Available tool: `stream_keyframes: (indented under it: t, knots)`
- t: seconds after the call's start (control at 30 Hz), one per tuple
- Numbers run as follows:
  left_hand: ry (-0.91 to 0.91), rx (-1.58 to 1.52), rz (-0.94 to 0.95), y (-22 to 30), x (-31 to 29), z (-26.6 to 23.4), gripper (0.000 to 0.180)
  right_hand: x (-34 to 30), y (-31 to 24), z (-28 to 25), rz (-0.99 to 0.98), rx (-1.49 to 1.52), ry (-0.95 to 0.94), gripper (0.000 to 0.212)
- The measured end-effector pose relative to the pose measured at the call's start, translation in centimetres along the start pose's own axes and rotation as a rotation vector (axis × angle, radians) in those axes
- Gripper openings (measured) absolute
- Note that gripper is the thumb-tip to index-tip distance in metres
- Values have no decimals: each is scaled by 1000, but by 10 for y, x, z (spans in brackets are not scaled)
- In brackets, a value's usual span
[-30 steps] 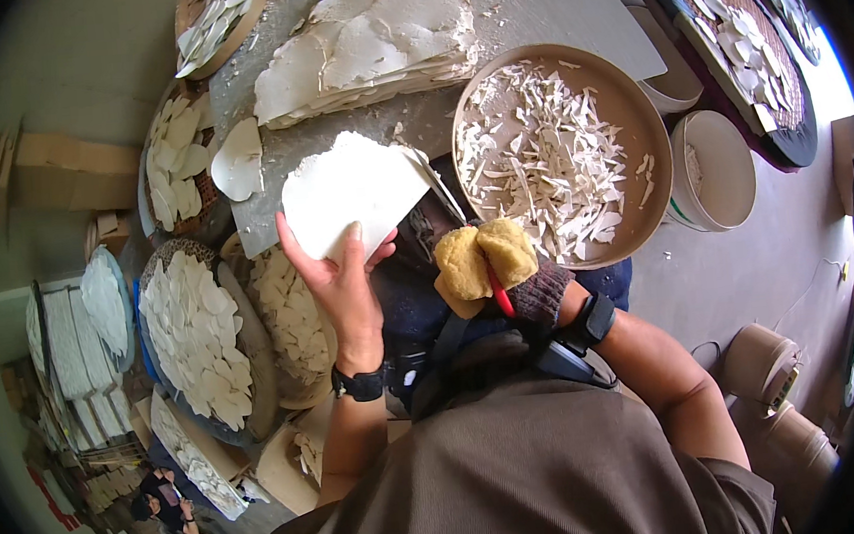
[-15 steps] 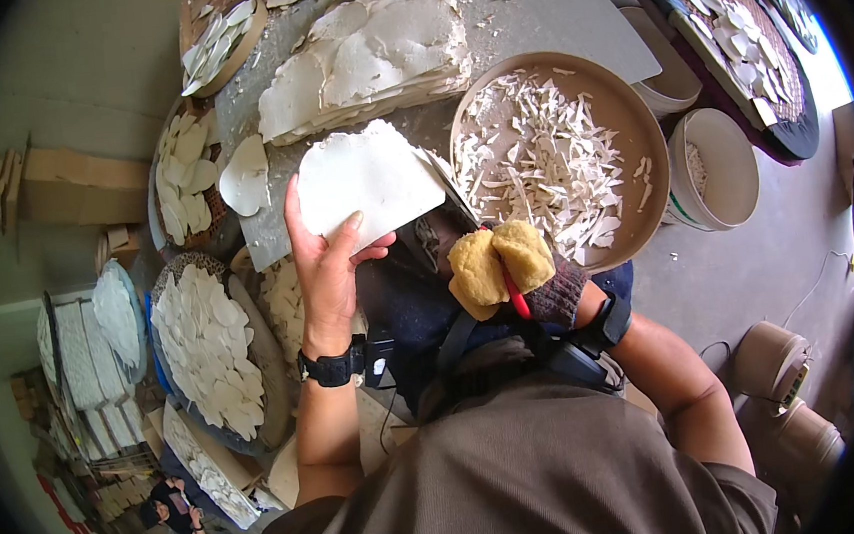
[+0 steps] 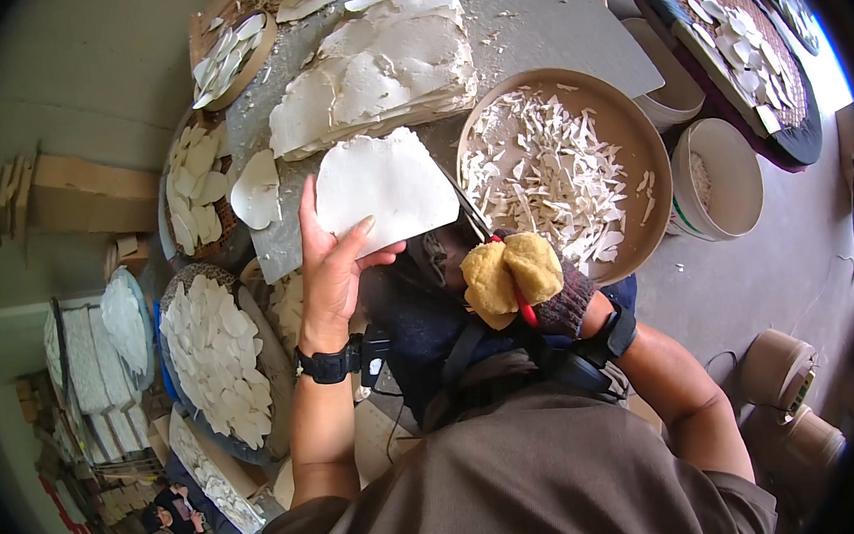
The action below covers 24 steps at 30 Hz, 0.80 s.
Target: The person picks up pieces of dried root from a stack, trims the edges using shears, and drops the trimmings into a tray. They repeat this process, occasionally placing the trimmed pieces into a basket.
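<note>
My left hand (image 3: 339, 264) grips a thin white sheet (image 3: 386, 195), thumb on its upper face and fingers beneath. The sheet has one ragged far edge and straighter near edges. In a dark knitted glove, my right hand (image 3: 562, 301) is closed round shears (image 3: 478, 218) with red handles padded by yellow sponge (image 3: 513, 275). The shears' dark blades lie at the sheet's right edge; whether they touch it I cannot tell. To their right, a round brown tray (image 3: 644, 159) holds many white offcuts (image 3: 560, 171).
A thick stack of white sheets (image 3: 381, 65) lies on the grey board (image 3: 538, 17) ahead. Cut rounded pieces (image 3: 216, 359) fill baskets at left. A white bucket (image 3: 716, 179) stands right of the tray, below a dark-rimmed basket (image 3: 803, 142). Another person (image 3: 181, 517) is at far lower left.
The whole view has shifted slightly, so the surroundings sit a little lower and further right. The sheet and shears remain in my hands, close together.
</note>
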<state>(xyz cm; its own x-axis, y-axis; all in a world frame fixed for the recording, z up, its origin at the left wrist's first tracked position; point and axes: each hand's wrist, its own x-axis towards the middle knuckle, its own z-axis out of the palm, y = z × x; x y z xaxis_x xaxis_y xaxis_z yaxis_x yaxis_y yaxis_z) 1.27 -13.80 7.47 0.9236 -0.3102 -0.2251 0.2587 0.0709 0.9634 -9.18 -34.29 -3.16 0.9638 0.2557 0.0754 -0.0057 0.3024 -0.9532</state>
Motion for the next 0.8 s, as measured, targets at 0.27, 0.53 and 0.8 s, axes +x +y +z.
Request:
stream_keyframes:
  t: [0.27, 0.53, 0.8]
  knots:
    - [-2, 202, 480, -3, 15, -25, 36, -9, -4, -4, 115, 618, -28, 27]
    - [174, 713, 877, -1, 12, -14, 13, 1, -16, 9, -19, 647, -109, 29]
    - [138, 764, 875, -6, 14, -13, 13, -3, -8, 4, -22, 581, -140, 31]
